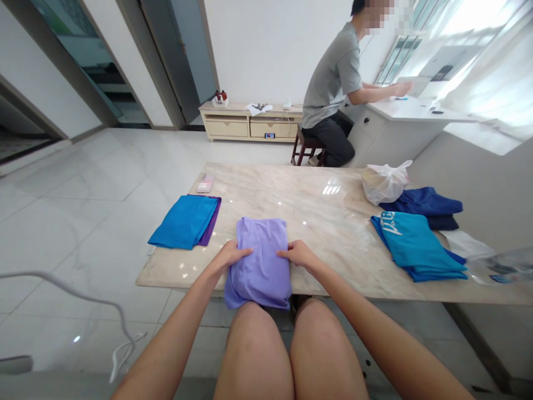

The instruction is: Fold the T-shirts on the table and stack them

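Note:
A folded light purple cloth garment lies at the front edge of the marble-look table, its near end hanging a little over the edge. My left hand grips its left side, thumb on top and fingers curled under. On the opposite side my right hand pinches the cloth the same way. To the left, a folded blue cloth rests on a dark purple one. Over on the right is a folded turquoise garment with white lettering.
Behind the turquoise garment are a dark blue cloth and a white plastic bag. A clear plastic package lies at far right. A small pink box stands at back left. Another person sits at a white desk.

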Demonstrator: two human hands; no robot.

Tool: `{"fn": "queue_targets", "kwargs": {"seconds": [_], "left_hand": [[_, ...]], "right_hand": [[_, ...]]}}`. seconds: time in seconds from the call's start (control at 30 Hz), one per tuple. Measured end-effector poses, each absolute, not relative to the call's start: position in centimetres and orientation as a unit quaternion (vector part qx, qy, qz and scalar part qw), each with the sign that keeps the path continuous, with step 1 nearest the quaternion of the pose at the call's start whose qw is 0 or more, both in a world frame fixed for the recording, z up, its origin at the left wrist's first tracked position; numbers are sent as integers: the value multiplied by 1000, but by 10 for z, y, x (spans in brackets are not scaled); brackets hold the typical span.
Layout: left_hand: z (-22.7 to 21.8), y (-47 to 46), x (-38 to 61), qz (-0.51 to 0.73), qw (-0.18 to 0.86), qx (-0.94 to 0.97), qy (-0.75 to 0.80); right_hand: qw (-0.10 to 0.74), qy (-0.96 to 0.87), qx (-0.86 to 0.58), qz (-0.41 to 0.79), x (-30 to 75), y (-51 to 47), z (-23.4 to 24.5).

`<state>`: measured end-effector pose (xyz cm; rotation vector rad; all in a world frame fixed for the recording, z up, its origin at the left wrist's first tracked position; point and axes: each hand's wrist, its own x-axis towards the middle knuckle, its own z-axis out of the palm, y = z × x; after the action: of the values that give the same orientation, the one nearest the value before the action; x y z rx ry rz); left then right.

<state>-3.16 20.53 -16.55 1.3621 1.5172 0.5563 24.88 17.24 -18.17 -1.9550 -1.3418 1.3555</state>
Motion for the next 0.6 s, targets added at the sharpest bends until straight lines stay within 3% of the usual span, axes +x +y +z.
{"fn": "queue_targets", "kwargs": {"seconds": [0.13, 0.27, 0.6], "left_hand": [[-151, 181, -36, 252, 597, 498, 576], [-117, 153, -34, 308, 598, 504, 541], [-25, 105, -22, 467, 236, 630, 574]], "right_hand": [[303, -498, -641, 499, 259, 152, -171], [408, -522, -592, 459, 264, 123, -135], [532, -635, -558, 48, 273, 52, -27]]}}
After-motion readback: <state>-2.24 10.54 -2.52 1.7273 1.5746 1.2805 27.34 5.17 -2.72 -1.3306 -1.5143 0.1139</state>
